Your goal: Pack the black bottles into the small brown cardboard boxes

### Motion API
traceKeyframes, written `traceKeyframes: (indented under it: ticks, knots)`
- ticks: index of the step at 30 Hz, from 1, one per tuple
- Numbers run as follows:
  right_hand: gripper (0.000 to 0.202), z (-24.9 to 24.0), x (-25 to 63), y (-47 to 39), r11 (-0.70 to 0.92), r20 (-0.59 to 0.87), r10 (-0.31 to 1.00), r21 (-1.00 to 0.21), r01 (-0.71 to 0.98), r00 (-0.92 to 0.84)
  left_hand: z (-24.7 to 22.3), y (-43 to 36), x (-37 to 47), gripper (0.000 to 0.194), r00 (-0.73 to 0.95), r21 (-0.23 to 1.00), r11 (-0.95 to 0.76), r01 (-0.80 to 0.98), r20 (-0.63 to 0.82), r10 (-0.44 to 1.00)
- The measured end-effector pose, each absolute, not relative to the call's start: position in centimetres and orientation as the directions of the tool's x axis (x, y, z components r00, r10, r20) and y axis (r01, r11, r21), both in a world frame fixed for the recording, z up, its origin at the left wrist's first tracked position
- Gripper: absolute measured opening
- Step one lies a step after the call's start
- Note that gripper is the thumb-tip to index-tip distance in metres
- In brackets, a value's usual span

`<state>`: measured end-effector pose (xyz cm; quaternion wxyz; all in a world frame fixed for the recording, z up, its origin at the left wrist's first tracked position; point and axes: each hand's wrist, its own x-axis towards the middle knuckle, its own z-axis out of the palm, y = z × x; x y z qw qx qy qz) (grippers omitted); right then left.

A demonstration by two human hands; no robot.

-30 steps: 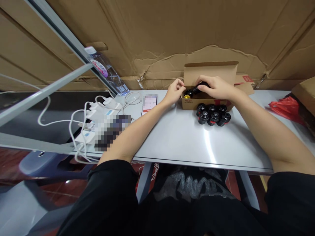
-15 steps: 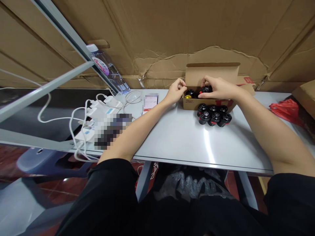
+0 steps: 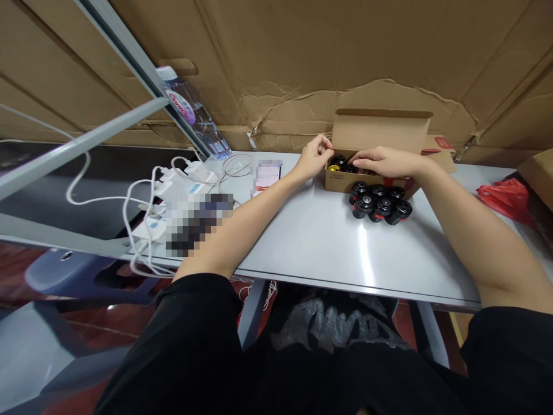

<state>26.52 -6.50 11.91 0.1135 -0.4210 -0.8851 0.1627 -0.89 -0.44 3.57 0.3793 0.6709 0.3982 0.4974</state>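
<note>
An open cardboard box [image 3: 341, 183] stands at the back of the grey table [image 3: 302, 242], its lid raised. Black cylindrical parts [image 3: 340, 161] and a yellow one [image 3: 334, 168] show inside its left end. My left hand [image 3: 316, 155] pinches the box's left rim with thumb and fingers. Over the box's opening is my right hand [image 3: 374, 161], its fingers reaching down inside around a black part that is mostly hidden. Several black cylinders with red marks [image 3: 382, 208] stand grouped in two rows just in front of the box.
At the left are a white power strip [image 3: 185, 187] with looping cables, a phone [image 3: 268, 176] and a leaning water bottle [image 3: 196, 118] beside a metal frame [image 3: 125, 49]. A red plastic bag [image 3: 505, 199] lies at the right, near another carton [image 3: 538, 176].
My right hand has lowered into the box with the black part, which now hardly shows. My left hand stays at the box's left rim. The view has shifted slightly.
</note>
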Motion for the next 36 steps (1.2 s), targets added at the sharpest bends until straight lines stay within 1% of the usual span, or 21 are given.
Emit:
traceKeyframes:
  ticks: [3, 6, 9, 11, 13, 15, 17, 19, 20, 22, 26, 28, 30, 31, 33, 36]
  knots:
    - [0.050, 11.9, 26.5, -6.5, 0.532, -0.017, 0.798, -0.451, 0.717, -0.602, 3.6, -0.5, -0.8, 0.039, 0.188, 0.903, -0.399, 0.162, 0.369, 0.910]
    - [0.050, 11.9, 26.3, -6.7, 0.516, -0.030, 0.806, -0.454, 0.726, -0.591, 3.7, -0.7, -0.8, 0.040, 0.191, 0.908, -0.389, 0.153, 0.359, 0.914]
    - [0.051, 12.2, 26.2, -6.9, 0.505, -0.032, 0.821, -0.426, 0.751, -0.570, 3.7, -0.6, -1.0, 0.042, 0.181, 0.899, -0.403, 0.169, 0.374, 0.910]
    - [0.048, 12.9, 26.3, -7.2, 0.508, -0.020, 0.832, -0.370, 0.778, -0.554, 3.6, -0.5, -1.1, 0.042, 0.183, 0.883, -0.428, 0.193, 0.396, 0.900]
    - [0.045, 13.9, 26.5, -7.8, 0.524, 0.029, 0.840, -0.304, 0.796, -0.542, 3.5, -0.3, -1.3, 0.041, 0.193, 0.868, -0.450, 0.210, 0.414, 0.890]
    - [0.043, 15.2, 26.9, -8.7, 0.543, 0.089, 0.836, -0.269, 0.795, -0.541, 3.4, -0.1, -1.3, 0.041, 0.196, 0.861, -0.461, 0.215, 0.424, 0.884]
    - [0.047, 16.6, 27.3, -10.0, 0.555, 0.103, 0.828, -0.285, 0.781, -0.551, 3.3, 0.0, -1.3, 0.041, 0.194, 0.856, -0.469, 0.217, 0.433, 0.880]
    - [0.050, 17.7, 27.5, -11.6, 0.576, 0.071, 0.807, -0.312, 0.755, -0.586, 3.2, 0.0, -1.3, 0.042, 0.182, 0.847, -0.480, 0.226, 0.448, 0.875]
    - [0.050, 18.0, 27.5, -12.5, 0.595, 0.058, 0.791, -0.304, 0.744, -0.609, 3.2, 0.0, -1.2, 0.042, 0.174, 0.842, -0.487, 0.232, 0.457, 0.872]
    - [0.048, 17.9, 26.9, -14.3, 0.627, 0.034, 0.769, -0.236, 0.742, -0.639, 3.1, 0.1, -1.2, 0.042, 0.162, 0.833, -0.497, 0.245, 0.470, 0.868]
    - [0.039, 15.8, 23.8, -17.5, 0.604, -0.009, 0.795, -0.072, 0.793, -0.606, 3.1, 0.2, -1.3, 0.040, 0.171, 0.830, -0.498, 0.252, 0.468, 0.867]
    - [0.041, 15.0, 22.0, -18.6, 0.627, -0.007, 0.779, 0.021, 0.779, -0.627, 3.1, 0.1, -1.3, 0.040, 0.170, 0.836, -0.489, 0.250, 0.459, 0.872]
    - [0.037, 14.8, 20.7, -19.3, 0.668, -0.030, 0.742, 0.114, 0.735, -0.669, 3.1, 0.0, -1.3, 0.039, 0.163, 0.839, -0.483, 0.249, 0.456, 0.875]
    - [0.033, 15.0, 20.2, -19.5, 0.698, -0.048, 0.713, 0.138, 0.702, -0.699, 3.2, -0.1, -1.4, 0.038, 0.159, 0.838, -0.485, 0.250, 0.459, 0.874]
    - [0.025, 15.6, 19.6, -19.8, 0.746, -0.102, 0.665, 0.148, 0.650, -0.740, 3.2, -0.3, -1.4, 0.035, 0.155, 0.832, -0.492, 0.256, 0.467, 0.871]
    - [0.013, 16.1, 18.7, -20.2, 0.749, -0.210, 0.661, 0.125, 0.651, -0.720, 3.4, -0.7, -1.3, 0.034, 0.145, 0.841, -0.478, 0.252, 0.455, 0.878]
